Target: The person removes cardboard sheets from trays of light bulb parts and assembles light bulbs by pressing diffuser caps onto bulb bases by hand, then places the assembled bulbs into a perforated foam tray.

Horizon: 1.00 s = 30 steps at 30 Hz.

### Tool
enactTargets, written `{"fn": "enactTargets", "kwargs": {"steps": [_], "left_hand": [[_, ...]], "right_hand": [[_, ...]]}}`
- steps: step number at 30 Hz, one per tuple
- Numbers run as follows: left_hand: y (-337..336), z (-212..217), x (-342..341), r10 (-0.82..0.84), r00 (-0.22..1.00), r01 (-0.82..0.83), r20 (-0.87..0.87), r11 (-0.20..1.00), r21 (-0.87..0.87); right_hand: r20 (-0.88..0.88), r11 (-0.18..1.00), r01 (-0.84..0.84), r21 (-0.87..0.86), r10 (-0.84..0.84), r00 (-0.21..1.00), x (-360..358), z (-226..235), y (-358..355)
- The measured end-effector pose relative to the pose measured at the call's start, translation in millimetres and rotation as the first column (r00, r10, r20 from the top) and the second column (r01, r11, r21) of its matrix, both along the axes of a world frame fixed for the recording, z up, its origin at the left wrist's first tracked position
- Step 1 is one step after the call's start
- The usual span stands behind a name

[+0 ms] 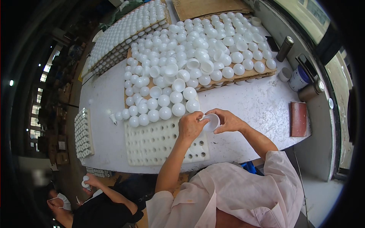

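Observation:
Between my two hands is a white hollow bulb cover (212, 122), its open rim turned up toward me. My right hand (229, 121) curves around its right side, with thumb and fingers on the rim. My left hand (191, 126) is closed at the left rim, its thumb reaching to the cover's edge; its other fingers are partly hidden. Just beyond my hands stand rows of bulb covers (178, 110), domes up. Below and left of them lies a white foam tray (146, 146) with rows of round holes, partly behind my left forearm.
Piled covers sit on a cardboard sheet (237, 79); stacked layers of covers (125, 32) rise at far left. A bulb (113, 119) lies by a rack of white parts (83, 133). Rightward are a flask (285, 48), a bucket (299, 78) and a red-brown notebook (299, 119). A co-worker (102, 205) holds a bulb.

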State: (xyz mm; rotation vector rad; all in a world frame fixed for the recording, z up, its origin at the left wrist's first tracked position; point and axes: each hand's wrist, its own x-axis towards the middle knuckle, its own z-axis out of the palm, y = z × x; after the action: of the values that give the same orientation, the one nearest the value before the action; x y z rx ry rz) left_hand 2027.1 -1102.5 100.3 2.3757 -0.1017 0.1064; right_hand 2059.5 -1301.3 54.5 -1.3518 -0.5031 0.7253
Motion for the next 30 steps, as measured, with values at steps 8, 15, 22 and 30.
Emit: {"fn": "enactTargets", "kwargs": {"steps": [8, 15, 22, 30], "left_hand": [[21, -37, -31, -0.123, 0.983, 0.09, 0.135, 0.97, 0.227], [64, -65, -40, -0.22, 0.938, 0.161, 0.269, 0.961, 0.224], [112, -69, -28, -0.17, 0.905, 0.169, 0.39, 0.985, 0.037], [234, -68, -9, 0.342, 0.922, -0.215, 0.18, 0.841, -0.496]], "right_hand": [[0.127, 0.962, 0.022, -0.271, 0.013, 0.992, -36, 2, 30], [0.014, 0.969, 0.171, -0.18, -0.171, 0.985, -61, -13, 80], [0.326, 0.882, 0.337, -0.33, -0.229, 0.917, -72, -8, 135], [-0.234, 0.947, 0.259, -0.192, -0.3, 0.925, -48, -3, 192]]}}
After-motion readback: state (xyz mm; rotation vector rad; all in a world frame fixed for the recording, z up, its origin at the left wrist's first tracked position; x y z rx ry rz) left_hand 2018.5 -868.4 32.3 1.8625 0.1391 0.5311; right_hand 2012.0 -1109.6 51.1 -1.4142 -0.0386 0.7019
